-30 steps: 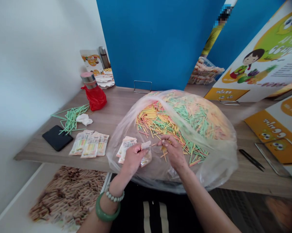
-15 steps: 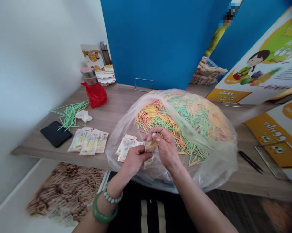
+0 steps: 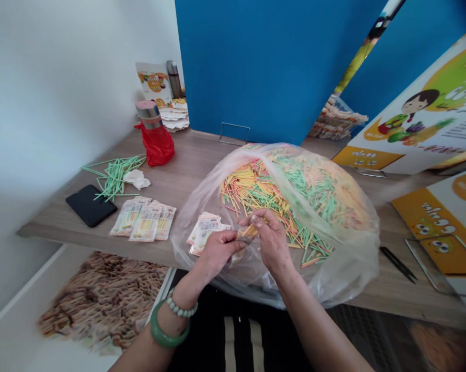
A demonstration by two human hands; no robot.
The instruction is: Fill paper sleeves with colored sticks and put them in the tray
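Observation:
My left hand (image 3: 216, 251) pinches a small clear packet (image 3: 238, 247) at the near edge of a big clear plastic bag (image 3: 345, 258) full of coloured sticks (image 3: 295, 191). My right hand (image 3: 267, 238) grips a small bundle of sticks (image 3: 250, 230) and holds its end at the packet's mouth. Both hands touch just above the bag's opening. A few empty printed packets (image 3: 204, 231) lie inside the bag beside my left hand. Part of the packet is hidden by my fingers.
Filled packets (image 3: 144, 222) lie on the wooden table (image 3: 186, 170), with a black phone (image 3: 90, 205), green sticks (image 3: 114, 175), a red-bagged flask (image 3: 154, 137) and black tweezers (image 3: 398, 263). A box of packets (image 3: 101, 299) sits below left. Posters (image 3: 422, 119) stand at right.
My right hand picked a small bundle of sticks out of the pile and brought it to the packet held in my left hand. The view shifted slightly right.

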